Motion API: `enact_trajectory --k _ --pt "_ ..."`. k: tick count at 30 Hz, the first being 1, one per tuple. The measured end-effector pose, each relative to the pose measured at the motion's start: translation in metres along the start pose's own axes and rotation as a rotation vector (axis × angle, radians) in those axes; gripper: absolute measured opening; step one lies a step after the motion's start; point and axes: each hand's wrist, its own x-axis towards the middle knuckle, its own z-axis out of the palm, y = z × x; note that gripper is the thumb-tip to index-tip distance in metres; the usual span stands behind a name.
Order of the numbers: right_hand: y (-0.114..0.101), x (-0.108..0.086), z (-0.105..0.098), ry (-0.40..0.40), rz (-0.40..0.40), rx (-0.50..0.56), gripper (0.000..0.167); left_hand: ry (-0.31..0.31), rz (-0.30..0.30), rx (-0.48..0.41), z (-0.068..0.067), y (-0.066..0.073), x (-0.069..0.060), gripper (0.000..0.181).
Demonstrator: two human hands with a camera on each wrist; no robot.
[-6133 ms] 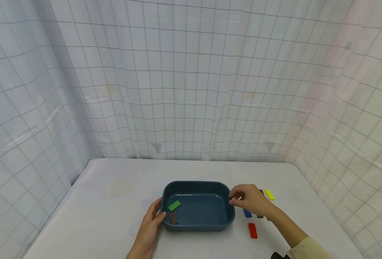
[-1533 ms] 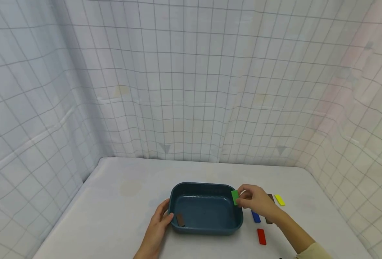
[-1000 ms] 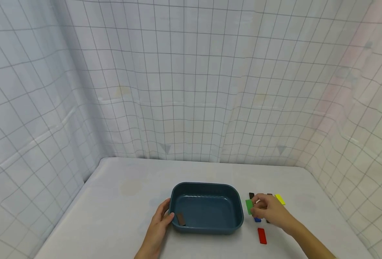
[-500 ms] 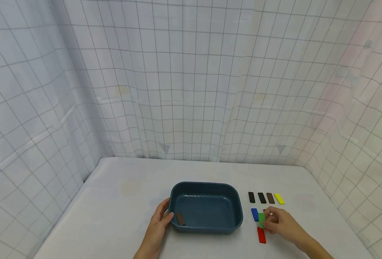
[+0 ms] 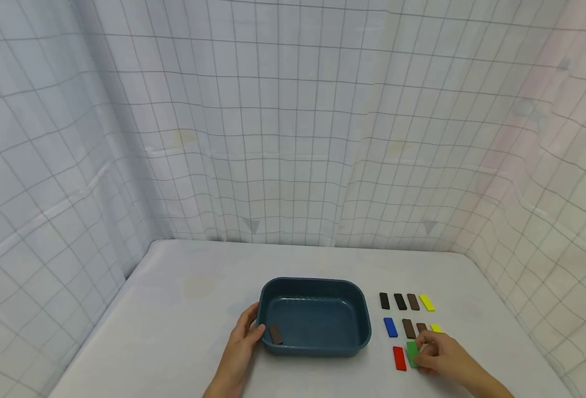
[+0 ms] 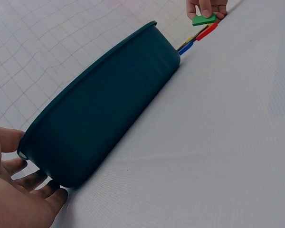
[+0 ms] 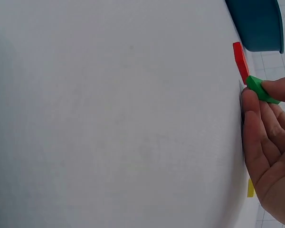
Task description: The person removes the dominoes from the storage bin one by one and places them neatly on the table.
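My left hand [image 5: 240, 345] grips the left end of a dark teal plastic basin [image 5: 320, 326], thumb over the rim and fingers against its outer wall. A small brown block [image 5: 275, 334] lies in the basin's near left corner. To the right, my right hand [image 5: 444, 356] pinches a flat green block [image 5: 412, 354] between thumb and fingers, just right of a red block [image 5: 399, 358]. In the right wrist view the green block [image 7: 259, 89] looks tilted, close to the red block's end. Whether it touches the table is unclear.
Blocks lie in rows on the white tablecloth [image 5: 183, 320] right of the basin: two black [image 5: 384, 300], a brown [image 5: 413, 302] and a yellow [image 5: 427, 302] behind; blue [image 5: 390, 327], brown [image 5: 408, 328] and partly hidden yellow [image 5: 436, 328] in the middle. Gridded white curtains [image 5: 293, 138] surround the table.
The green block was lifted out of the basin by my right hand and carried right and nearer, to beside the red block. My left hand stays on the basin.
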Motion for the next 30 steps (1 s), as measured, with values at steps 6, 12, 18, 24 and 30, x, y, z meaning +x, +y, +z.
enact_trajectory --k 6,12,18,24,30 --pt "0.004 -0.003 -0.003 -0.039 0.028 0.037 0.019 0.01 -0.008 0.019 0.0 0.001 -0.002 0.058" --pt "0.002 -0.006 -0.002 -0.005 0.08 0.005 0.021 0.017 -0.015 0.016 0.001 0.001 -0.001 0.058" --pt "-0.003 -0.008 0.002 0.068 0.147 -0.101 0.023 0.02 -0.015 0.017 0.002 0.001 -0.001 0.059" --pt "-0.005 -0.008 0.005 0.1 0.222 -0.203 0.023 0.016 -0.016 0.012 0.002 0.001 -0.001 0.058" --pt "-0.004 -0.011 0.005 0.1 0.248 -0.22 0.024 0.01 -0.018 0.007 0.001 0.002 0.0 0.057"
